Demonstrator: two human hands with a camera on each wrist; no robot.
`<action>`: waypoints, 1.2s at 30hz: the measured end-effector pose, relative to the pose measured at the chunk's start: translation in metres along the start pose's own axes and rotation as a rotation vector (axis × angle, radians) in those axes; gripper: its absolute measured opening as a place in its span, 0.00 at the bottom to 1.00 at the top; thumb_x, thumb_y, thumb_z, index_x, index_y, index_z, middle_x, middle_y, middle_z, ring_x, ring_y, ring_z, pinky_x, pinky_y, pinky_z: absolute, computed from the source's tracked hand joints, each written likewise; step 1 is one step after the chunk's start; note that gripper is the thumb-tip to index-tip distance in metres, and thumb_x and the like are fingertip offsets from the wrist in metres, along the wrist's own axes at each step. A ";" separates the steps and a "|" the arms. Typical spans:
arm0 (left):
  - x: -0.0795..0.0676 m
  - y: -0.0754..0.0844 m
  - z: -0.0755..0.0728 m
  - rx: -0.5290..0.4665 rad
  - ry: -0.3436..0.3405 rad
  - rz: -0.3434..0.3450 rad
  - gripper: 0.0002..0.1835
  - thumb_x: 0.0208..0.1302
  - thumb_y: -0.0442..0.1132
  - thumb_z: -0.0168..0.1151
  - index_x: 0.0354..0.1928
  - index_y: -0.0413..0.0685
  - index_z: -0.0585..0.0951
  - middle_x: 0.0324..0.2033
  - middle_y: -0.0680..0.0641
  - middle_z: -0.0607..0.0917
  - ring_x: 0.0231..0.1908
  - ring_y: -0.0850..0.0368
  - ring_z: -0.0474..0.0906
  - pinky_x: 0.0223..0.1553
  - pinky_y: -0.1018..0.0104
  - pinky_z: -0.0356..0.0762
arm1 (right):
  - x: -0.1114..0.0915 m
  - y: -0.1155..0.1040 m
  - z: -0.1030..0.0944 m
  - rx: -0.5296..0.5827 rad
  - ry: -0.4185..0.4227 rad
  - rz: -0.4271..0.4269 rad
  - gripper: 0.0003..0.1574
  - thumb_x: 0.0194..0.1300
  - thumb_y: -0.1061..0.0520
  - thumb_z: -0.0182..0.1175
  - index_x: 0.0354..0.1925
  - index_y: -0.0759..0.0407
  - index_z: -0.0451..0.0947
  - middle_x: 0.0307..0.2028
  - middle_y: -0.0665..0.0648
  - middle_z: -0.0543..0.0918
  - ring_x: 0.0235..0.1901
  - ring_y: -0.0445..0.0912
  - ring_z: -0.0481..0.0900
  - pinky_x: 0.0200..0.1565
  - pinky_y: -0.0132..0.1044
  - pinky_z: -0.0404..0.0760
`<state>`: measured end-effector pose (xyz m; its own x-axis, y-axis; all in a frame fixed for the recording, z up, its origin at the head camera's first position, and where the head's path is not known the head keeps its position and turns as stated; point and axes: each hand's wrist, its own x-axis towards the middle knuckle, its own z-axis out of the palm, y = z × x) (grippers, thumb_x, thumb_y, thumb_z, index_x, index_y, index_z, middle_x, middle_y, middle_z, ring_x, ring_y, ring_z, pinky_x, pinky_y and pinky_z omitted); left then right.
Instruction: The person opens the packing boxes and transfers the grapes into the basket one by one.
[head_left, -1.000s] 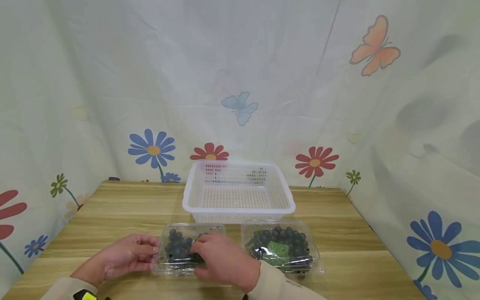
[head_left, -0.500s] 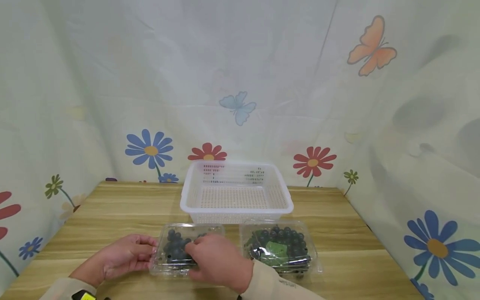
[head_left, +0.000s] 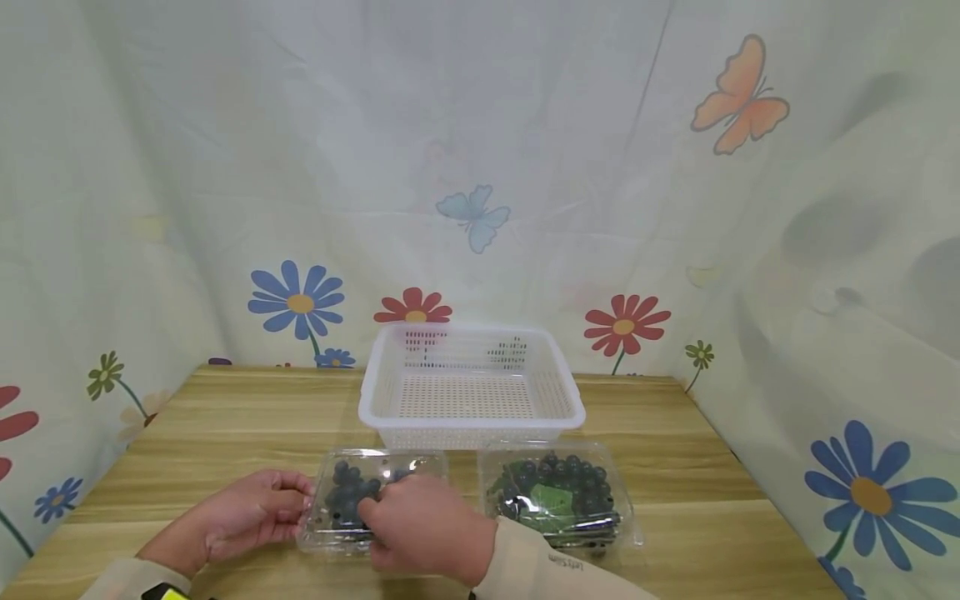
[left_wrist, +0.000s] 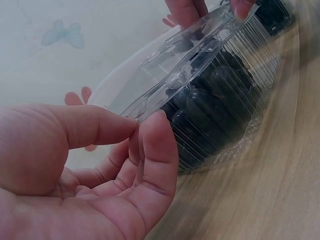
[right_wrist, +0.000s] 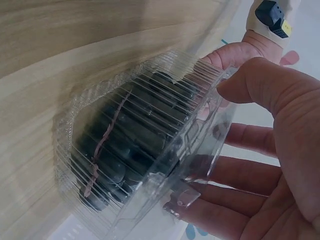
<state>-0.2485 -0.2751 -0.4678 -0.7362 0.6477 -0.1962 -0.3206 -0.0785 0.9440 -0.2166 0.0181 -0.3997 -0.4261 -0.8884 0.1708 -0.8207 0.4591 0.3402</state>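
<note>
The right hand (head_left: pixel 431 529) has shifted slightly left along the left clear container (head_left: pixel 324 537), thumb and fingers gripping its near rim, bringing both hands' work closer together. The left hand (head_left: pixel 255 517) pinches the left rim. Dark grapes (head_left: pixel 347 500) lie inside; the white basket (head_left: pixel 472 422) stands beyond, the second container (head_left: pixel 630 535) right.

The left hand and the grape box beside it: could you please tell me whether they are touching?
Touching. The left wrist view shows the left hand pinching the grape box by its edge between thumb and index finger.
</note>
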 end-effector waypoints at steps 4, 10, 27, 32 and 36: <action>0.000 0.000 0.000 0.006 -0.003 0.008 0.06 0.74 0.29 0.50 0.48 0.41 0.75 0.38 0.51 0.84 0.39 0.61 0.82 0.45 0.66 0.86 | 0.002 -0.001 -0.001 -0.020 -0.008 -0.039 0.11 0.57 0.44 0.67 0.30 0.43 0.74 0.16 0.39 0.72 0.12 0.33 0.61 0.14 0.30 0.61; 0.000 0.001 0.000 0.016 -0.001 0.011 0.07 0.74 0.28 0.50 0.48 0.41 0.75 0.38 0.51 0.84 0.39 0.62 0.82 0.44 0.67 0.86 | 0.004 -0.005 -0.002 -0.084 -0.006 -0.054 0.10 0.58 0.44 0.65 0.32 0.42 0.74 0.16 0.39 0.73 0.13 0.34 0.63 0.14 0.31 0.62; 0.002 0.004 0.000 0.048 -0.013 0.007 0.08 0.72 0.28 0.50 0.48 0.41 0.73 0.34 0.52 0.81 0.37 0.61 0.79 0.42 0.68 0.85 | 0.004 -0.013 -0.004 -0.157 -0.050 -0.074 0.06 0.64 0.46 0.63 0.38 0.41 0.75 0.18 0.38 0.76 0.15 0.33 0.68 0.15 0.29 0.68; 0.001 0.008 0.002 0.050 -0.005 0.004 0.07 0.72 0.28 0.50 0.48 0.42 0.73 0.33 0.52 0.80 0.36 0.61 0.79 0.41 0.68 0.85 | 0.005 -0.009 -0.003 -0.171 -0.014 -0.083 0.07 0.62 0.45 0.63 0.34 0.42 0.75 0.17 0.38 0.75 0.15 0.33 0.68 0.15 0.31 0.68; 0.001 0.008 0.001 0.053 0.004 0.000 0.07 0.72 0.28 0.50 0.48 0.42 0.73 0.33 0.53 0.80 0.36 0.62 0.78 0.42 0.68 0.85 | 0.007 -0.006 -0.001 -0.185 0.014 -0.093 0.08 0.61 0.44 0.63 0.32 0.42 0.75 0.18 0.38 0.77 0.15 0.34 0.72 0.15 0.32 0.69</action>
<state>-0.2511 -0.2740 -0.4602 -0.7382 0.6450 -0.1974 -0.2891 -0.0382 0.9565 -0.2141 0.0093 -0.3998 -0.3457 -0.9274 0.1432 -0.7719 0.3678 0.5186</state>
